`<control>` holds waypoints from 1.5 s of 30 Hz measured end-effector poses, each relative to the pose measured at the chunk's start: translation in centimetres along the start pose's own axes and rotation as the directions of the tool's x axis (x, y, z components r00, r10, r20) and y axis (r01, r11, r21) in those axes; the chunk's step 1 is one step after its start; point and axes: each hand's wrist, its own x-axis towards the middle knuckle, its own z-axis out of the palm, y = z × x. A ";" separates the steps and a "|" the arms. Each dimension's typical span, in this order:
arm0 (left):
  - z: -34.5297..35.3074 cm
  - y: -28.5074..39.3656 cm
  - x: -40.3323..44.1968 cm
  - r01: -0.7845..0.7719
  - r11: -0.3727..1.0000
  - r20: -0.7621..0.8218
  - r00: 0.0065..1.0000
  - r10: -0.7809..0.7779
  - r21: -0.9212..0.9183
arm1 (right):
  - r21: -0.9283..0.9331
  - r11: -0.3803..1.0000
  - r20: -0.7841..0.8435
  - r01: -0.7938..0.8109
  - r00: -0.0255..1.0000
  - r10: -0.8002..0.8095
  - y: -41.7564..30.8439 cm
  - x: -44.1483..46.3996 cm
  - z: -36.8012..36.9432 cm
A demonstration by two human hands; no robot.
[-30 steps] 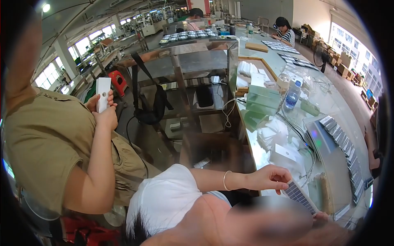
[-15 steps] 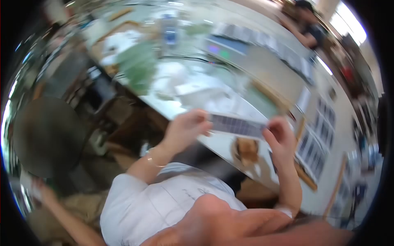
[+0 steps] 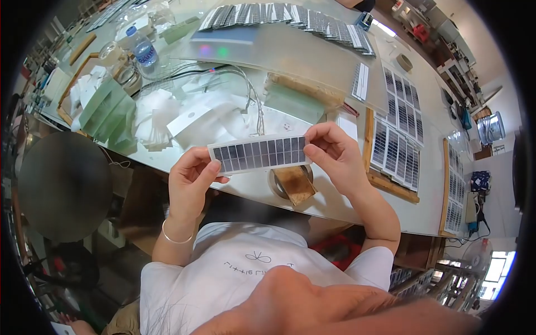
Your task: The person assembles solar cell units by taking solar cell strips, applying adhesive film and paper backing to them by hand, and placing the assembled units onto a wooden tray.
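Note:
A small solar panel (image 3: 259, 154) with dark cells and a white border is stretched level between my hands, above the table's near edge. My left hand (image 3: 192, 180) pinches its left end, thumb on the face and fingers behind. At the opposite end, the thumb and fingers of my right hand (image 3: 339, 160) grip the upper right corner. Just below the panel, a brown piece of material (image 3: 296, 185) lies on a round roll, partly covered by the panel.
White sheets (image 3: 206, 120) and green sheets (image 3: 109, 114) lie beyond my hands. A water bottle (image 3: 145, 53) stands farther back. Overlapping strips (image 3: 279, 14) line the far side. Wood-edged panel stacks (image 3: 395, 153) sit at the right. A dark round object (image 3: 64, 187) is at the left.
The view has turned and sharpened. Both hands and the solar panel now appear farther left, and the panel's right end has tipped up. Both hands still hold it.

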 end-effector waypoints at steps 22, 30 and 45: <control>-0.2 -0.3 0.3 0.000 1.000 0.029 1.000 -0.001 0.024 | 0.013 0.997 -0.025 -0.070 0.997 0.070 0.4 0.1 0.2; -0.1 -0.4 0.3 0.018 1.000 0.013 1.000 -0.018 -0.024 | 0.055 0.998 -0.053 -0.009 0.999 0.012 0.6 0.3 0.6; 1.5 -1.5 1.2 0.279 0.960 0.138 0.950 -0.281 0.029 | -0.183 0.973 0.006 -0.140 0.990 0.144 0.6 -1.9 -2.3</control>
